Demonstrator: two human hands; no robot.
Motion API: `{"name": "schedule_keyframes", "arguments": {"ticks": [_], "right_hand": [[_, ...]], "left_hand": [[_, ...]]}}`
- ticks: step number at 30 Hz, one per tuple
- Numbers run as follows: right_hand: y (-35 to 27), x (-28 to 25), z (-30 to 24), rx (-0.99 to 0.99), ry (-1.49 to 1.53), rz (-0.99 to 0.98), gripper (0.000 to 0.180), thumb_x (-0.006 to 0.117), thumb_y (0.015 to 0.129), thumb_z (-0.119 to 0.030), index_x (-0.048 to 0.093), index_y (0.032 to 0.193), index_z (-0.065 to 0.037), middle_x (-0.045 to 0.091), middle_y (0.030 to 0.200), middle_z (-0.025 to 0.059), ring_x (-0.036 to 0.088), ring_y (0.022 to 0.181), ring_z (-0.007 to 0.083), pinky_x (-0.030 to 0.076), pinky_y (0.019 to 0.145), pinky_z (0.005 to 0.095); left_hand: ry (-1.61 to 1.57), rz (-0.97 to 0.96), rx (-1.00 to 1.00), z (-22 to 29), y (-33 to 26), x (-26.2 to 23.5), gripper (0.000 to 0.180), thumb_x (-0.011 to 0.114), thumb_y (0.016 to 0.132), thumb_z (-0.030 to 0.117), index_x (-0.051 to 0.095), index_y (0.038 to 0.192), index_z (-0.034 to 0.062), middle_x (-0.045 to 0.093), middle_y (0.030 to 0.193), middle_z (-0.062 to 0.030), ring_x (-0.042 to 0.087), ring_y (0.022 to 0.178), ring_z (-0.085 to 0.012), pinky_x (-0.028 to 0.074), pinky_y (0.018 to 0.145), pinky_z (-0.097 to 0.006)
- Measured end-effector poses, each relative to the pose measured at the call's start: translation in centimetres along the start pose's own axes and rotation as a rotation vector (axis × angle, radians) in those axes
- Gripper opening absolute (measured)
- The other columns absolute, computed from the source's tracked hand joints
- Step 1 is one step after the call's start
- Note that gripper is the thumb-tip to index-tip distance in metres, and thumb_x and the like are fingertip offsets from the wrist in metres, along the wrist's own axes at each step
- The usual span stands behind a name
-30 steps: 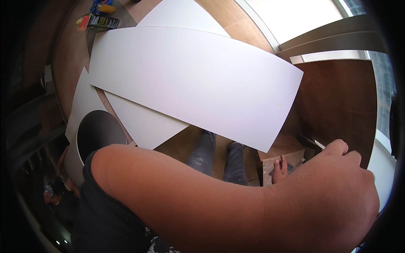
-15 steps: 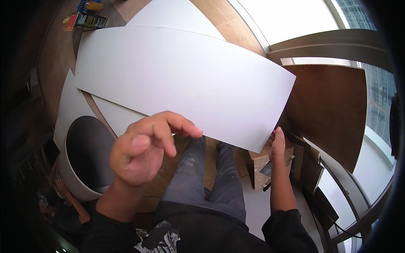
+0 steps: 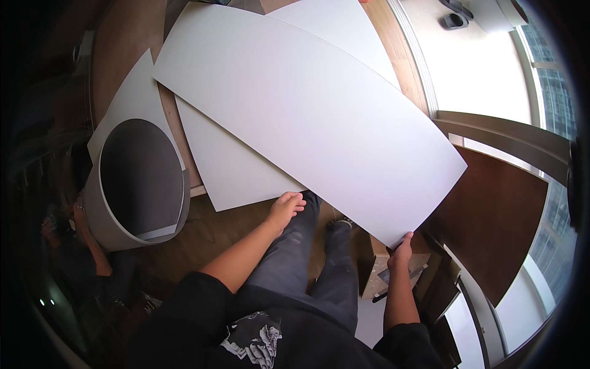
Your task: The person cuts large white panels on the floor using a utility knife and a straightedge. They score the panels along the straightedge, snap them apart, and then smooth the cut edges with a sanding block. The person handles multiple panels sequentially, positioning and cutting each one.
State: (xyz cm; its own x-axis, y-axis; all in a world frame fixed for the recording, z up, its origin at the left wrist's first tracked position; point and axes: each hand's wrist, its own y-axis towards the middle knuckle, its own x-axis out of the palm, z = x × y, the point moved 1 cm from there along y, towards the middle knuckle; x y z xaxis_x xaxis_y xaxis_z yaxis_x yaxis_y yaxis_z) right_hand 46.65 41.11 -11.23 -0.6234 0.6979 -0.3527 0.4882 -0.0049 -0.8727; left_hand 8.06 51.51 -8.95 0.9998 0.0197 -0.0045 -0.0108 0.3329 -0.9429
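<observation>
My right hand [image 3: 401,251] grips the near right corner of a long white panel [image 3: 307,111], thumb on top and the other fingers hidden below it. That panel slants from the upper left down to the lower right, over another white panel [image 3: 233,163]. My left hand [image 3: 286,208] is over my left thigh, close to the long panel's near edge. Its fingers are curled in, and I cannot see whether anything is inside them.
A round white tub-like thing [image 3: 179,227], dark grey inside, is on the left. A dark brown board [image 3: 491,215] leans by the window at right. Below my right hand stands a wooden box [image 3: 373,283]. Dark slippers [image 3: 456,21] lie at the upper right.
My left hand has come down to beside the panel's edge, and its fingers have curled in. My right hand has closed on the panel's corner. The view has shifted and turned.
</observation>
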Motion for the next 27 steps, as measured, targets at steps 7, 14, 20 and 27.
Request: {"name": "schedule_keyframes", "arguments": {"ticks": [7, 14, 20, 27], "right_hand": [[2.2, -1.3, -0.5, -0.154, 0.05, -0.104, 0.073, 0.052, 0.101, -0.056, 0.042, 0.148, -0.001, 0.045, 0.152, 0.013, 0.046, 0.137, 0.0285, 0.034, 0.115, 0.043], [2.9, 0.0, -0.7, -0.168, 0.044, -0.077, 0.072, 0.051, 0.102, -0.055, 0.043, 0.147, 0.0, 0.046, 0.152, 0.0123, 0.047, 0.136, 0.0283, 0.033, 0.115, 0.0412], [4.9, -1.6, 0.1, -0.228, 0.037, -0.119, 0.066, 0.047, 0.105, -0.051, 0.045, 0.144, 0.003, 0.051, 0.145, 0.0164, 0.052, 0.129, 0.0289, 0.038, 0.112, 0.0414], [3.6, 0.9, 0.0, -0.252, -0.232, -0.013, 0.061, 0.045, 0.106, -0.048, 0.055, 0.135, 0.005, 0.062, 0.13, 0.0137, 0.057, 0.117, 0.0222, 0.041, 0.105, 0.0354]], "left_hand": [[-0.014, 0.014, 0.031, 0.7, 1.3, -0.4, 0.048, 0.053, 0.1, 0.044, 0.055, 0.131, 0.0065, 0.067, 0.119, -0.0116, 0.062, 0.108, -0.02, 0.047, 0.095, -0.036], [-0.099, 0.057, 0.023, 0.8, 1.8, -1.7, 0.051, 0.054, 0.1, 0.045, 0.052, 0.133, 0.0058, 0.067, 0.118, -0.013, 0.063, 0.107, -0.0212, 0.048, 0.094, -0.036], [-0.121, 0.005, 0.001, 1.5, 2.2, -0.8, 0.051, 0.054, 0.099, 0.045, 0.051, 0.132, 0.0061, 0.066, 0.12, -0.0138, 0.062, 0.109, -0.0225, 0.047, 0.095, -0.038], [0.076, 0.022, -0.011, 0.4, 1.5, -0.8, 0.047, 0.056, 0.099, 0.04, 0.055, 0.13, 0.0045, 0.069, 0.115, -0.0111, 0.064, 0.101, -0.0189, 0.048, 0.09, -0.033]]}}
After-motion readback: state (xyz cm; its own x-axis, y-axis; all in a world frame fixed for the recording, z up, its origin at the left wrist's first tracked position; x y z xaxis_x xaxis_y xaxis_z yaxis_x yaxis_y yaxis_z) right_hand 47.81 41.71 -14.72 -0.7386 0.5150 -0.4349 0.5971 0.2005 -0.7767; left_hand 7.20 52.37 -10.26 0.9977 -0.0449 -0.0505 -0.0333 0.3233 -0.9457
